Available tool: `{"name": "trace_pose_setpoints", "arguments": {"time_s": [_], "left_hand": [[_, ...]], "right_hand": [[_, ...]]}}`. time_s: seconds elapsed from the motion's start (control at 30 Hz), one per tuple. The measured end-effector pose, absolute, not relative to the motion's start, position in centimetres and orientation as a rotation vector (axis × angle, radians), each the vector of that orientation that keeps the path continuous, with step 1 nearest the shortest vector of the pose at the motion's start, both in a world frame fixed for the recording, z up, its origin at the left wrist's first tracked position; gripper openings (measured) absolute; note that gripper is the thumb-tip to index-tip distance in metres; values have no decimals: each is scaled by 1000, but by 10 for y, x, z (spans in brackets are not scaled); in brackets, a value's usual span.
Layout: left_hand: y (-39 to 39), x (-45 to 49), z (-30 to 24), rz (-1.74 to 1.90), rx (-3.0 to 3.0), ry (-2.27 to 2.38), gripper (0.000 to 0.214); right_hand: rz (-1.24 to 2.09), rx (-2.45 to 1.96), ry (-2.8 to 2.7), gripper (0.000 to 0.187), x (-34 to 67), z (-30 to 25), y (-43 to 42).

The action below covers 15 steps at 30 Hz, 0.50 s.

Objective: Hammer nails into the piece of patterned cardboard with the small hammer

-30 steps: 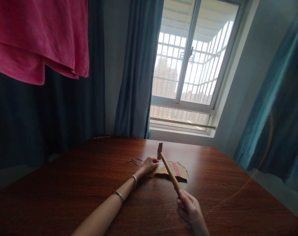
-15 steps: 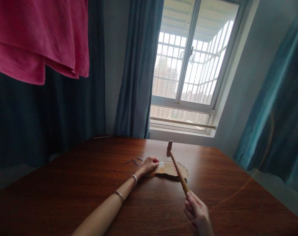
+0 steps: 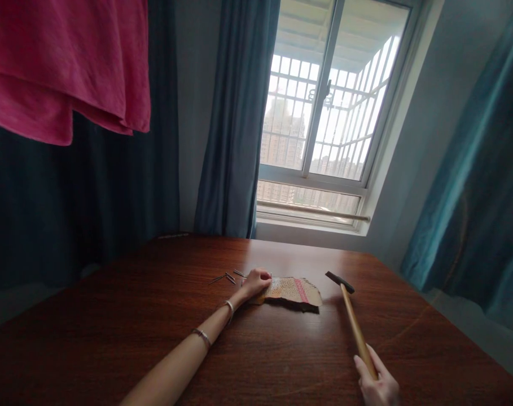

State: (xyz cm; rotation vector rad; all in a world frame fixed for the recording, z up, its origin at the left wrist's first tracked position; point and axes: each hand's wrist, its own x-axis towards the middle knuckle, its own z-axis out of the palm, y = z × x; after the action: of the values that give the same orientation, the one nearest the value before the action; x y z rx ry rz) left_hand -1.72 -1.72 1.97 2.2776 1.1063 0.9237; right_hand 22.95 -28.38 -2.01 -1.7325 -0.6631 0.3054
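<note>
My right hand [image 3: 377, 384] grips the wooden handle of a small hammer [image 3: 351, 321] at the lower right. The hammer's dark head lies low over the brown table [image 3: 112, 332], to the right of a torn piece of cardboard [image 3: 296, 291] with a pink stripe. My left hand [image 3: 257, 281] rests curled on the cardboard's left end, fingers pinched together; what they hold is too small to see. Two bracelets sit on that forearm.
Several loose nails [image 3: 227, 277] lie on the table just left of my left hand. A window [image 3: 324, 113] with blue curtains [image 3: 235, 124] stands beyond the table's far edge. A pink cloth [image 3: 65, 62] hangs at the upper left.
My right hand swung the hammer from upright over the cardboard down and to the right, until its head came low beside the cardboard. My left hand stayed in place.
</note>
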Motion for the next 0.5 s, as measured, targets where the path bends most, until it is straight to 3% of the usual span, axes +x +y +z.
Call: {"name": "trace_pose_setpoints", "arguments": {"time_s": [0.5], "left_hand": [[-13,-16,16,927,2287,1093,20]], "right_hand": [[363,-2045,-736,66,232,-13,-286]]}}
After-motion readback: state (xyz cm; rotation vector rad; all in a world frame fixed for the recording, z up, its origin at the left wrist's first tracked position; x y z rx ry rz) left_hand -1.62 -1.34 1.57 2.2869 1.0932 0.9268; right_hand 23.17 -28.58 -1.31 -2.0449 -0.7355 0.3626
